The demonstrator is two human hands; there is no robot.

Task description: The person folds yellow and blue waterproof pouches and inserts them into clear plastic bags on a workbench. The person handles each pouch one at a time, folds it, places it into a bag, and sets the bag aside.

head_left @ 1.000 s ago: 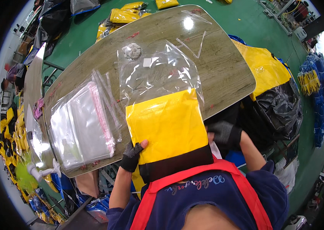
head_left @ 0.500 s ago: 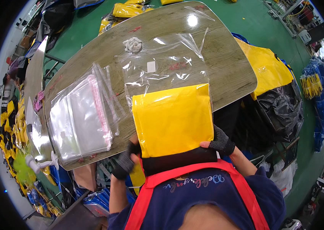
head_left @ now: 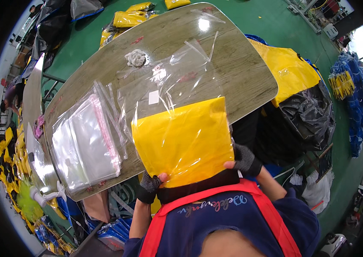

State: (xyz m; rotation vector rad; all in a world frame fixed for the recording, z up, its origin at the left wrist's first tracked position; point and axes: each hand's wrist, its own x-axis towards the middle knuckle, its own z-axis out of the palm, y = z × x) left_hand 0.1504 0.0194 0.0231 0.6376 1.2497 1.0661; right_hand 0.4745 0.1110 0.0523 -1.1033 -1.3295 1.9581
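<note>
A folded yellow garment (head_left: 185, 139) sits inside a clear plastic bag (head_left: 173, 81), held up above the near edge of the wooden table (head_left: 241, 73). My left hand (head_left: 150, 184), in a dark fingerless glove, grips the bag's lower left corner. My right hand (head_left: 243, 159), gloved the same way, grips the lower right corner. The bag's empty upper part with its flap stands above the garment. A black band of the garment shows below the yellow.
A stack of empty clear bags (head_left: 85, 143) with a pink strip lies on the table's left. A crumpled white rag (head_left: 136, 57) lies farther back. Yellow garments (head_left: 290, 70) and a black sack (head_left: 305, 115) pile to the right; more yellow packs (head_left: 125, 18) lie on the green floor.
The bagged yellow garment has been lifted off the table and drawn toward me; both hands slid to its lower corners, and the bag now stands more upright.
</note>
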